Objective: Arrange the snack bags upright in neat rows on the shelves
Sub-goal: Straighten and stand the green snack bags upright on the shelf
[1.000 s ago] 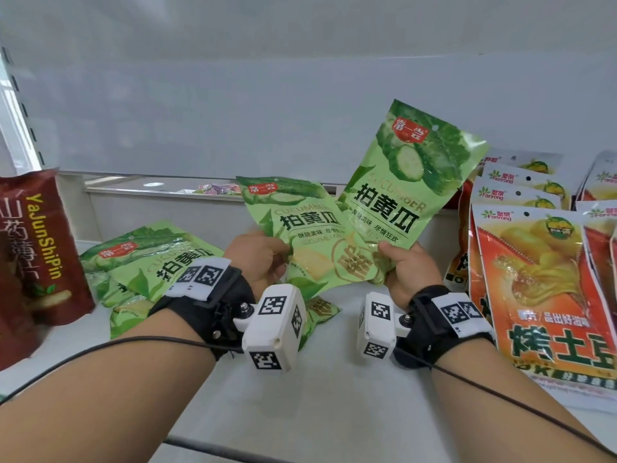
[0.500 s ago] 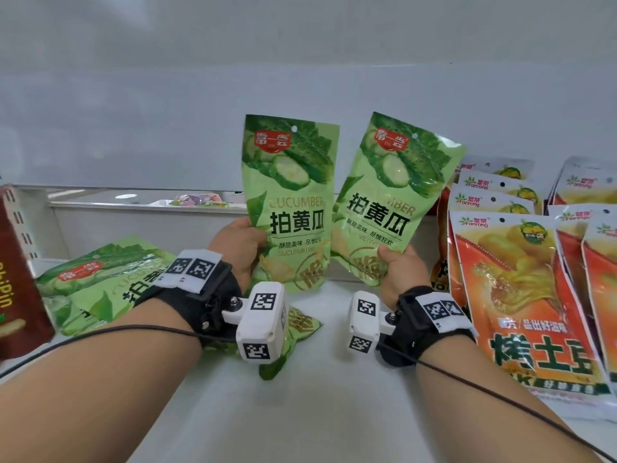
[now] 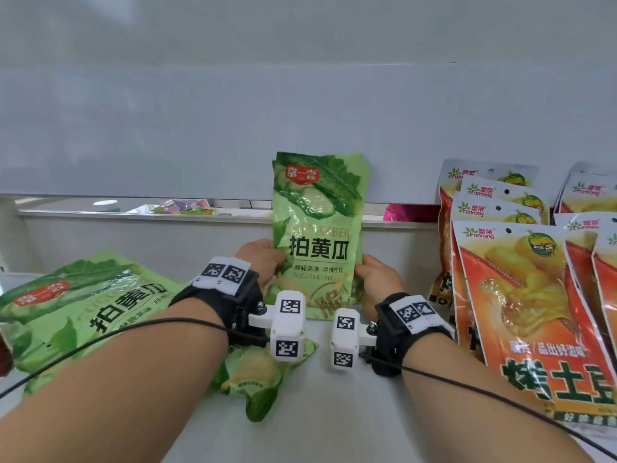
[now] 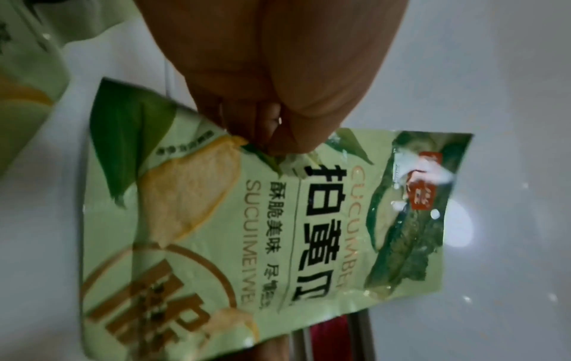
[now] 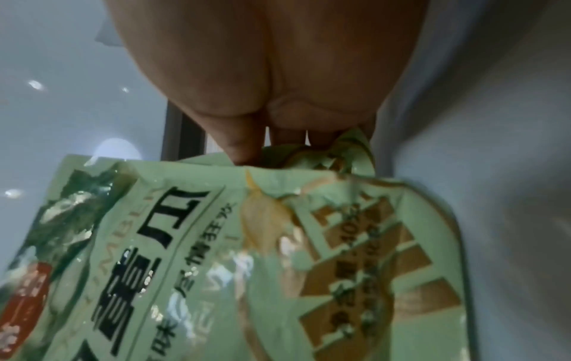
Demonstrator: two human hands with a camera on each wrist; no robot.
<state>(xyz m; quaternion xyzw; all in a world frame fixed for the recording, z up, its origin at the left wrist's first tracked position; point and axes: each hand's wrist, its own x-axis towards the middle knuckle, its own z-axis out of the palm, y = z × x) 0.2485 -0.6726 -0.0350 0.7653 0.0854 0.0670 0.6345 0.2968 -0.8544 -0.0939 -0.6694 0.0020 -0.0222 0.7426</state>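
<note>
Two green cucumber snack bags (image 3: 317, 228) stand upright, one stacked right behind the other, in the middle of the white shelf (image 3: 334, 412). My left hand (image 3: 260, 262) grips their left edge and my right hand (image 3: 375, 279) grips their right edge. The left wrist view shows my thumb pinching the front bag (image 4: 247, 232) at its side. In the right wrist view my fingers (image 5: 244, 146) curl over the edge of the bags (image 5: 247, 268). More green cucumber bags (image 3: 83, 305) lie flat on the left, one partly under my left forearm.
Orange roasted-potato snack bags (image 3: 521, 295) stand in leaning rows on the right, close to my right arm. A white back panel (image 3: 300, 128) rises behind the shelf, with a low ledge (image 3: 133, 215) and colourful packets beyond it. Wrist cables trail over the shelf front.
The two green bags, held apart side by side before, have been brought together into one upright stack at the shelf's middle. My hands have closed in toward each other.
</note>
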